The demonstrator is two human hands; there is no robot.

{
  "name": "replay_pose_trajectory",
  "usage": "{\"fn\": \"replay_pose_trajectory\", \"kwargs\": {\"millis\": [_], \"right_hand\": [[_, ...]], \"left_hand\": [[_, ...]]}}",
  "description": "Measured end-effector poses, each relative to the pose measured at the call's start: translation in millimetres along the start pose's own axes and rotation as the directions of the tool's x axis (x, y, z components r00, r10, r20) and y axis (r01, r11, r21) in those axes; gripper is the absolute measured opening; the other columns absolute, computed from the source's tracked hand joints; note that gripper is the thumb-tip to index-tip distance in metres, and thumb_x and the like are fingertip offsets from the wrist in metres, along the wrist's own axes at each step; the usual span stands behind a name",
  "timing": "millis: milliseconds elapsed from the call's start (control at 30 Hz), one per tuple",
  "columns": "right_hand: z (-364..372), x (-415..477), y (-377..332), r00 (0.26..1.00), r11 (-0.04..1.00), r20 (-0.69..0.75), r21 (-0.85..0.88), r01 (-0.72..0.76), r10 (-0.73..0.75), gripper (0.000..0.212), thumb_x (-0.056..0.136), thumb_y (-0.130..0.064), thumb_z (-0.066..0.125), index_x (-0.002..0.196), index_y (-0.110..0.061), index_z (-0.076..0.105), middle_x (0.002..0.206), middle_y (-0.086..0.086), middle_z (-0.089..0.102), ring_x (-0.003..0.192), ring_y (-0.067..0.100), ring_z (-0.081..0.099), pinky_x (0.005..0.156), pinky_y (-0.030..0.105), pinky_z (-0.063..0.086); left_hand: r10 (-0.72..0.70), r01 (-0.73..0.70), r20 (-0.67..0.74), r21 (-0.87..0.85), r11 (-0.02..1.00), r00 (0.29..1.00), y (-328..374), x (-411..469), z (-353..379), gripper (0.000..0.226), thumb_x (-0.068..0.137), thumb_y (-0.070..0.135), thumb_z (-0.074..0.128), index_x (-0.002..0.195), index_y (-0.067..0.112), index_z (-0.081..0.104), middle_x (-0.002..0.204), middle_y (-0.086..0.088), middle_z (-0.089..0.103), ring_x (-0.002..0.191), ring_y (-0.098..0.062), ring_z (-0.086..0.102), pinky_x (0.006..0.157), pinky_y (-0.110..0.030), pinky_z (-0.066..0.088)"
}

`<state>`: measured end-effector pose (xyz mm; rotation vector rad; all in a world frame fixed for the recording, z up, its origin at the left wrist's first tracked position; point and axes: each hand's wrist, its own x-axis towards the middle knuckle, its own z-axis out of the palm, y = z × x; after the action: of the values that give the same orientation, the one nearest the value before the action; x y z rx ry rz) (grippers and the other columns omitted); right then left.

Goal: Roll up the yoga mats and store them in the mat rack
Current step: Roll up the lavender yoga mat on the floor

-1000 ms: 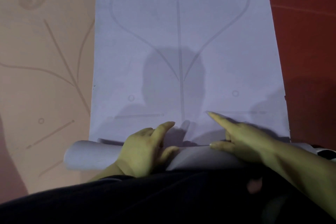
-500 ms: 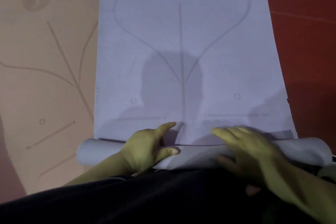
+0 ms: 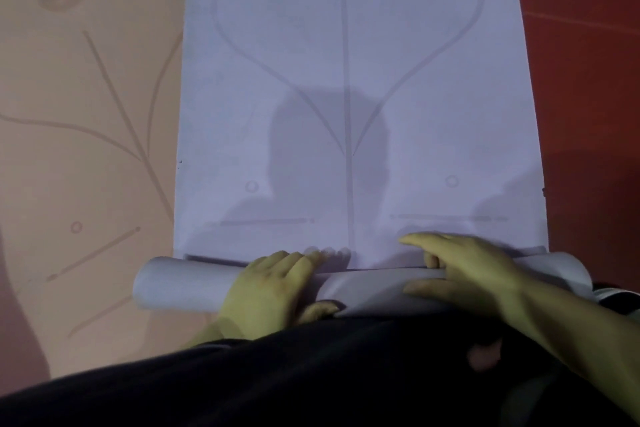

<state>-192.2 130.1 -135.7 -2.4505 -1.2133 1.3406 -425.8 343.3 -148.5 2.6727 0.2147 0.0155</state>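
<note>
My left hand [image 3: 273, 288] wraps the roll [image 3: 173, 284] at the lilac mat's [image 3: 346, 80] near end, thumb under, though its blurred fingertips may be loose. My right hand [image 3: 464, 270] presses on it, fingers straight. Both sit mid-roll, so the ends could slacken and skew.

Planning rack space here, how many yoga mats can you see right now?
2. The lavender mat lies in the middle, its near end rolled; the peach mat lies flat to its left. The red surface at right might be a third, unclear.
</note>
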Motion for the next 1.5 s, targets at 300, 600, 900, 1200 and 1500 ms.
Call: {"fn": "replay_pose_trajectory", "kwargs": {"millis": [300,600,900,1200,1500], "right_hand": [[24,-21,-12,0.838,0.943,-0.501,-0.33,0.045,-0.215,0.056,0.085,-0.054,0.046,0.113,-0.016,0.075,0.091,0.006,0.072,0.079,0.034,0.068,0.071,0.045,0.058],[15,-1,-1,0.925,0.997,-0.378,-0.077,0.004,-0.033,0.052,0.096,-0.059,0.046,0.137,-0.032,0.06,0.121,0.0,0.072,0.113,0.026,0.066,0.092,0.034,0.05],[4,9,-1,0.971,0.997,-0.23,0.043,-0.056,0.065,0.055,0.093,-0.06,0.053,0.144,-0.041,0.046,0.115,-0.006,0.068,0.118,0.02,0.059,0.096,0.031,0.041],[11,0,-4,0.853,0.931,-0.457,-0.356,0.083,-0.251,0.064,0.084,-0.061,0.047,0.124,-0.015,0.068,0.1,0.005,0.072,0.089,0.035,0.067,0.079,0.047,0.056],[-10,21,1,0.979,0.996,-0.203,-0.086,0.007,-0.024,0.07,0.089,-0.073,0.048,0.145,-0.033,0.037,0.131,-0.005,0.061,0.124,0.022,0.055,0.099,0.031,0.038]], "left_hand": [[-0.302,0.443,0.43,-0.277,0.852,0.851,-26,28,-8,0.072,0.067,0.088,0.054,0.127,0.049,0.053,0.101,0.021,0.068,0.094,0.003,0.063,0.088,-0.018,0.047],[-0.249,0.292,0.248,-0.153,0.944,0.936,-21,47,-10,0.071,0.073,0.083,0.055,0.124,0.034,0.062,0.086,0.024,0.06,0.08,-0.005,0.057,0.074,-0.028,0.048],[-0.065,0.066,-0.018,0.059,0.996,0.998,-12,13,6,0.071,0.09,0.075,0.046,0.132,0.018,0.05,0.098,0.002,0.069,0.086,-0.026,0.061,0.073,-0.04,0.051],[-0.319,0.425,0.423,-0.182,0.887,0.848,-37,50,-7,0.103,0.062,0.089,0.05,0.149,0.035,0.038,0.099,0.021,0.06,0.09,-0.006,0.058,0.078,-0.022,0.04],[-0.283,0.327,0.228,-0.187,0.926,0.932,-36,57,-5,0.078,0.076,0.08,0.058,0.138,0.035,0.047,0.099,0.019,0.063,0.089,-0.008,0.06,0.081,-0.031,0.051]]}}
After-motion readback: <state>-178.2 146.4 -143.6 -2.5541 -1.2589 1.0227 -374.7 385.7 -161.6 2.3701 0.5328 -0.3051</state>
